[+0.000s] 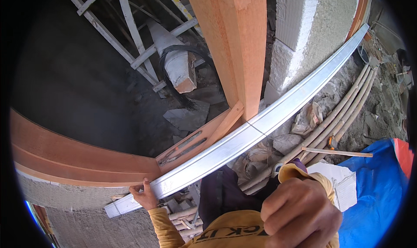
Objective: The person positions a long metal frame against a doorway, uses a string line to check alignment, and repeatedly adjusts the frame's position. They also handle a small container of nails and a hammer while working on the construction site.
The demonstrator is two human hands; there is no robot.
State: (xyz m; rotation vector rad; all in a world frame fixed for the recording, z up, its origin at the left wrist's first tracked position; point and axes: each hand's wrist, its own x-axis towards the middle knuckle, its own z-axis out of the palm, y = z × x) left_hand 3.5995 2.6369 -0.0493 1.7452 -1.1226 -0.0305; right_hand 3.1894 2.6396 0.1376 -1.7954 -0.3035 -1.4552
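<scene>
A long silver metal straightedge [208,159] runs from the lower left to the upper right, along the outer side of a reddish-brown wooden frame. Near its left end my left hand [144,197] grips its edge, thumb and fingers beside the frame's corner. A thin dark line crosses the straightedge near the upright wooden post [248,52]. My right hand [302,211] is raised close in front of my body, its fingers curled closed. Whatever it may hold is hidden. The frame's lower rail [87,159] extends left from the corner, above a rough plastered wall.
Several bamboo poles [343,105] lie on the right beside a wooden stick [336,152] and an orange-and-black tool [332,142]. A blue tarp [373,183] and white block [345,183] are at lower right. Behind the frame are rubble, black wire [163,63] and white timber bracing [130,26].
</scene>
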